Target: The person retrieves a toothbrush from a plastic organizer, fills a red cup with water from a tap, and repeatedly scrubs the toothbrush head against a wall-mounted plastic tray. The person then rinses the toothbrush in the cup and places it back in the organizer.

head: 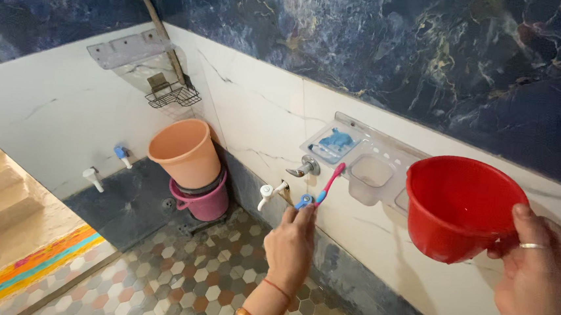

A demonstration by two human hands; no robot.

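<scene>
- we hold a red plastic mug [456,206] in our right hand [538,277], fingers clamped on its handle side, thumb pressed to the rim; the mug tips its open mouth toward us, well to the right of the wall tap.
- our left hand [291,244] reaches up to the wall tap [271,193], a white tap with a blue-handled one just beside it; the fingers are closed together around a pink toothbrush [330,181] held by its lower end.
- the toothbrush slants up and right from the tap, its head ending just under the clear wall shelf [360,150].
- the shelf sits above and to the right of the tap, with a blue soap [337,140] in its tray and a clear cup holder hanging below.
- left of the tap, an orange bucket [185,151] is stacked in a pink bucket [202,201] on the hexagon-tiled floor [173,281].
- further left of the tap, a wire basket [172,94] hangs in the corner, and two more taps [105,168] stick out of the side wall.
</scene>
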